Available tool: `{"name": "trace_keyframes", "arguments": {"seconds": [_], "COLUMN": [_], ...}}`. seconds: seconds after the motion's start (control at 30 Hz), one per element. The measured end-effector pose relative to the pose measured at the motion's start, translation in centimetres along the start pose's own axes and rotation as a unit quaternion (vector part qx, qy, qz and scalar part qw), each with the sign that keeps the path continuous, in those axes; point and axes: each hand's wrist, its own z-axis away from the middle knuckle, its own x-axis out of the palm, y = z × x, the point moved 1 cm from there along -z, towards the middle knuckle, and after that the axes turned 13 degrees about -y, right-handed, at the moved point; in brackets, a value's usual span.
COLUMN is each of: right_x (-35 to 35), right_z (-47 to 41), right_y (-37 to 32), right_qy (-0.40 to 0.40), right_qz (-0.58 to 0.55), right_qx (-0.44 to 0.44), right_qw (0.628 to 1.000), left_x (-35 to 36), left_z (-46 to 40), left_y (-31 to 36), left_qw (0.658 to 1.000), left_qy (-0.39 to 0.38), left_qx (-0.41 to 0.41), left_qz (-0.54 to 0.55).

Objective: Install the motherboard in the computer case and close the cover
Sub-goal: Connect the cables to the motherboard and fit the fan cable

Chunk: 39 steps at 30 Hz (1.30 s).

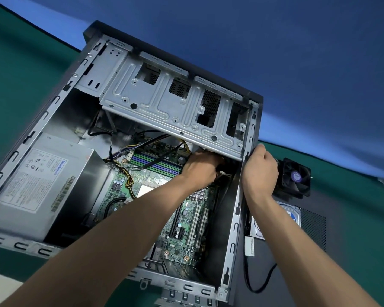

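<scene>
Open computer case (53,120) lying on its side on the green counter (20,69), cover off. We see the motherboard (186,220) lying flat inside the case, right of centre, partly hidden by the left forearm. The grey power supply (42,185) fills the near-left corner; its white label carries small print and a barcode, too fine for us to read. The perforated drive cage (164,103) spans the far side, overhanging the board's far edge.

We count two white expansion slots (196,222), several parallel memory slots (155,161) in purple and green, and one loose black fan (296,176) on the counter just right of the case. A dark panel (297,262) lies to the right, with a labelled flat object (293,216) on it.

The left hand (201,167) reaches under the drive cage among black cables (222,173); we cannot tell what its fingers grip. The right hand (259,171) curls over the case's right wall rim. The hands are near but apart.
</scene>
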Motion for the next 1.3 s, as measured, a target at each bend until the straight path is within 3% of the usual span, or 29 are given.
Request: {"name": "trace_keyframes", "arguments": {"seconds": [0.17,0.43,0.7,1.3], "right_x": [0.03,0.00,-0.01,-0.01], "right_z": [0.04,0.03,-0.10,-0.10], "right_y": [-0.05,-0.04,0.02,0.03], "right_qy": [0.002,0.006,0.006,-0.001], "right_qz": [-0.005,0.002,0.001,-0.009], "right_qx": [0.006,-0.002,0.003,0.005], "right_qw": [1.000,1.000,1.000,1.000], "left_x": [-0.21,-0.49,-0.50,-0.65], "left_z": [-0.29,0.12,0.14,-0.02], "left_y": [-0.08,0.04,0.09,0.38], "left_qw": [0.998,0.999,0.995,0.998], "left_qy": [-0.034,-0.027,-0.035,-0.046], "left_qx": [-0.035,0.004,-0.037,-0.032], "left_qz": [0.049,0.021,0.086,0.042]}}
